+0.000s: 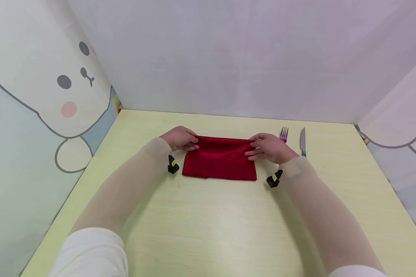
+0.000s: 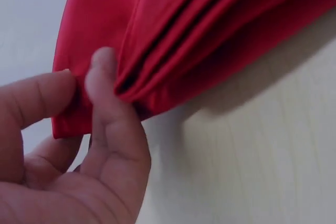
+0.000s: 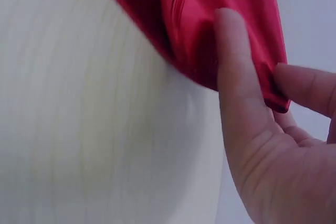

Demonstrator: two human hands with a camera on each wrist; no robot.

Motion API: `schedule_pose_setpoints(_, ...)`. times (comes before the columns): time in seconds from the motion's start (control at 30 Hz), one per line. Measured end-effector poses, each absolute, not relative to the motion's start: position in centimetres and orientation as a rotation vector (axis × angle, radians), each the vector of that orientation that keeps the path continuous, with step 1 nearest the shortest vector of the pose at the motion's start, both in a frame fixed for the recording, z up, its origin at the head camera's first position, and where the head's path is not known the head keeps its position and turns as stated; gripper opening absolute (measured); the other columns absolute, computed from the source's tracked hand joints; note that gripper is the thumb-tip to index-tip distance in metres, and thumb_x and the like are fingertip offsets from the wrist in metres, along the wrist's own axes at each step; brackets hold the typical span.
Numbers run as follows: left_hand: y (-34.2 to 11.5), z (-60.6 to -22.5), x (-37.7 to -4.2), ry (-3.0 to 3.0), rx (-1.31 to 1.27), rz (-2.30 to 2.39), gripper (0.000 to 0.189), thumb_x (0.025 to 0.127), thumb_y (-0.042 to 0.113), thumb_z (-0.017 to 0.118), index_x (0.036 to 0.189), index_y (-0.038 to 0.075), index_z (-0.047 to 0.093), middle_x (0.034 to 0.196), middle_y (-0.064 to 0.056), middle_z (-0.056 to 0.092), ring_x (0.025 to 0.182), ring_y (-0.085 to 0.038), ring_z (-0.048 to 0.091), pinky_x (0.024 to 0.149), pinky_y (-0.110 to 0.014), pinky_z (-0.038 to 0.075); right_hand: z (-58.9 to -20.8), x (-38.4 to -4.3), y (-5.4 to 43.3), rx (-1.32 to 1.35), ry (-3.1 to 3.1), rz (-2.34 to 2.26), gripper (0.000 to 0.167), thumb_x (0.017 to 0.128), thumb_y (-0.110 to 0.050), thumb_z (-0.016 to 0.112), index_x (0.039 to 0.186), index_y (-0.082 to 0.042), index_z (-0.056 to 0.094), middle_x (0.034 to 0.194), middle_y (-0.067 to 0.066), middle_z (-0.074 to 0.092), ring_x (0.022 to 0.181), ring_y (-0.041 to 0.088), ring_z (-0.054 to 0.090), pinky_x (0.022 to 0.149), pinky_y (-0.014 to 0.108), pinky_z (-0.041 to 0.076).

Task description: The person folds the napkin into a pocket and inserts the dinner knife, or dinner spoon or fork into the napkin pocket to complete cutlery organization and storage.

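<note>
A glossy red napkin (image 1: 220, 168), folded into a wide rectangle, lies across the middle of the table. Its far edge is lifted between the two hands, while the near part stays low. At the far left corner, my left hand (image 1: 181, 138) pinches the edge. The left wrist view shows several stacked layers of the napkin (image 2: 94, 19) beside the fingers. My right hand (image 1: 268, 148) pinches the far right corner; in the right wrist view, that hand (image 3: 278, 150) has one digit along the inner face of the cloth and others at its outer edge.
Just beyond the right hand lies a fork (image 1: 284, 134) with purple tines, partly hidden. A knife (image 1: 303, 141) lies to its right, its handle behind the wrist. The pale wooden table (image 1: 208, 223) meets a white curtain (image 1: 242, 57) at its far edge.
</note>
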State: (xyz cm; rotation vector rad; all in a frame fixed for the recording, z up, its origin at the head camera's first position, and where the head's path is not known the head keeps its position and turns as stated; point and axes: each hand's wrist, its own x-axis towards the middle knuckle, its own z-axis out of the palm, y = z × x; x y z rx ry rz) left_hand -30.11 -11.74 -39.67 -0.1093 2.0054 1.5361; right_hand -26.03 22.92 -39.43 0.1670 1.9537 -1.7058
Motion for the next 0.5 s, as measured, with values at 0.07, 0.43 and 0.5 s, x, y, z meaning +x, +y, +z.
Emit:
schedule_pose_setpoints(0.07,-11.6,-39.5,-30.0,2.015,-0.117,1.541,0.031,0.102,0.004,0.062,0.132,-0.004,0.058,0.108,-0.019,0.069,0.08,-0.019,0.074,0.079,-0.03,0.061,-39.5,-25.7,22.8,0.201,1.905,-1.77,0.033,0.109,-0.008,0.043,0.14,0.003,0.04,0.144,0.026,0.044,0.115,0.038,0.068,0.093,0.049,0.057)
schedule_pose_setpoints(0.43,-10.7,-39.2,-27.3,1.976,-0.122,1.626,0.026,0.108,0.006,0.048,0.132,-0.004,0.046,0.132,-0.024,0.051,0.104,-0.034,0.071,0.082,-0.042,0.062,-40.2,-23.9,21.2,0.38,1.73,-2.025,0.012,0.113,-0.014,0.036,0.123,-0.009,0.04,0.147,0.016,0.033,0.126,0.042,0.061,0.091,0.054,0.057)
schedule_pose_setpoints(0.5,-10.9,-39.7,-26.7,1.993,-0.061,1.639,0.025,0.107,0.005,0.05,0.13,-0.004,0.047,0.13,-0.024,0.054,0.11,-0.034,0.069,0.087,-0.041,0.06,-40.3,-23.6,20.9,0.371,1.747,-2.022,0.01,0.113,-0.016,0.034,0.121,-0.01,0.037,0.141,0.015,0.035,0.128,0.042,0.059,0.09,0.055,0.057)
